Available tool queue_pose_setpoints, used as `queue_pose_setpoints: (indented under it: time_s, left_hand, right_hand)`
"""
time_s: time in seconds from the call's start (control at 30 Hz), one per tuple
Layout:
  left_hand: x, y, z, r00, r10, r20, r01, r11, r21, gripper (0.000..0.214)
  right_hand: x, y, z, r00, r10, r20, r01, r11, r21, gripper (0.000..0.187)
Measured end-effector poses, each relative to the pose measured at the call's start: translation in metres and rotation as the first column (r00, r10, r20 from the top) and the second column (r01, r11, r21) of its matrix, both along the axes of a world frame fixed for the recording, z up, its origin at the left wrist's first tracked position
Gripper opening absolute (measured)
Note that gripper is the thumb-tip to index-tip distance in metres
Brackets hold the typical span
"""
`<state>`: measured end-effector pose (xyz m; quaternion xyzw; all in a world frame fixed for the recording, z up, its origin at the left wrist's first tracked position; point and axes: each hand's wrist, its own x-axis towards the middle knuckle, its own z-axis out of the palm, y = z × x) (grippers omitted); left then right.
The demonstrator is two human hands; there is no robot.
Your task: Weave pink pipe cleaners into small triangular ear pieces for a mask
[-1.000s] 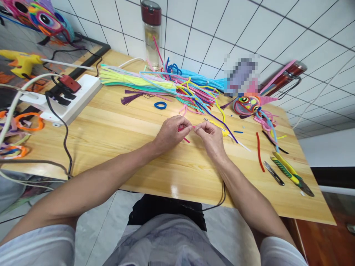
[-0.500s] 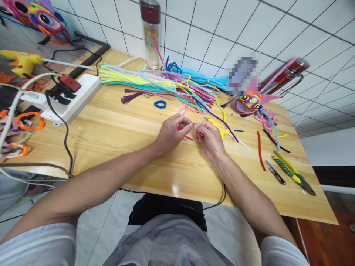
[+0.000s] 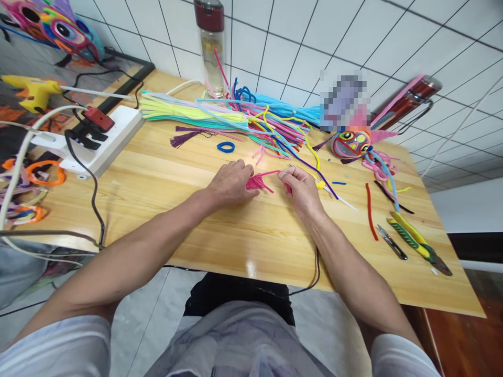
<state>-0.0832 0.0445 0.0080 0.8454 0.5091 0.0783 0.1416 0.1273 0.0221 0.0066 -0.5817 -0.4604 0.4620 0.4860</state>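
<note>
My left hand (image 3: 231, 183) rests on the wooden table (image 3: 165, 209) with fingers curled over one end of a bent pink pipe cleaner piece (image 3: 257, 183). My right hand (image 3: 301, 189) pinches the other end of that pink strand between thumb and fingers. Both hands sit close together near the table's middle. Just beyond them lies a big pile of coloured pipe cleaners (image 3: 236, 118).
A white power strip (image 3: 102, 139) with plugs and cables sits at the left, a yellow glue gun (image 3: 33, 90) behind it. A bottle (image 3: 211, 44) stands by the tiled wall. A colourful mask (image 3: 351, 144), red strand (image 3: 370, 209), snips (image 3: 390, 242) and yellow-green pliers (image 3: 418, 248) lie at right.
My hands have dropped from a raised pinch onto the table. The left hand moved a little left and the pink piece now shows spread between the hands.
</note>
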Motion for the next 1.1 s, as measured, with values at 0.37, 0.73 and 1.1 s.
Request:
queue_pose_setpoints:
  time_s: [0.37, 0.73, 1.1]
  left_hand:
    - [0.000, 0.011, -0.018, 0.731, 0.022, 0.682, 0.013, 0.999, -0.046, 0.027]
    - [0.013, 0.008, -0.016, 0.449, 0.051, 0.892, 0.234, 0.957, -0.173, 0.032]
    - [0.013, 0.002, -0.011, 0.452, -0.028, 0.892, 0.237, 0.967, -0.089, 0.045]
  right_hand:
    - [0.000, 0.000, 0.002, 0.996, 0.032, -0.083, -0.030, 0.999, 0.023, 0.021]
    - [0.001, -0.003, 0.005, 0.999, -0.033, -0.035, 0.039, 0.984, 0.172, 0.020]
    - [-0.002, -0.005, 0.004, 0.994, -0.104, -0.025, 0.107, 0.959, 0.262, 0.021]
